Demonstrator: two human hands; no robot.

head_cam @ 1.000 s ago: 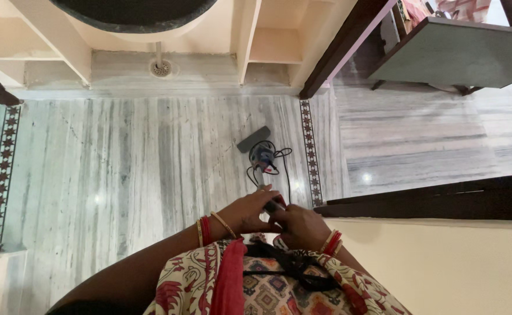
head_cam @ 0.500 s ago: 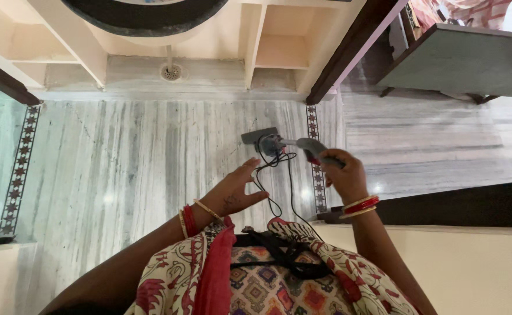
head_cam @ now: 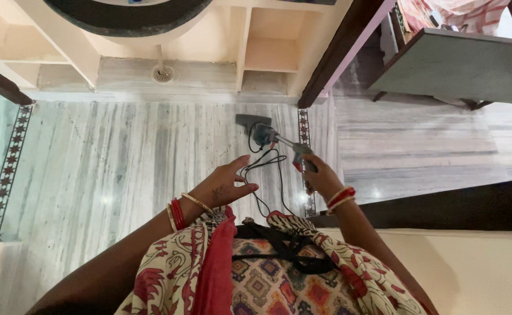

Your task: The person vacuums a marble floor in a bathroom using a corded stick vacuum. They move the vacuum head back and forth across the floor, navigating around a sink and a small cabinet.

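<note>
Right now a stick vacuum's handle [head_cam: 302,160] is gripped in the closed right hand [head_cam: 320,177], its grey floor head [head_cam: 252,121] set far out on the marble floor [head_cam: 121,157], while the spread, empty left hand [head_cam: 224,186] is held beside the dangling black cord [head_cam: 267,175].

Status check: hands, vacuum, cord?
Right hand shut on the vacuum handle. Left hand open, fingers spread beside the black cord, contact unclear. Vacuum head on the marble floor, near the shelf base.
</note>
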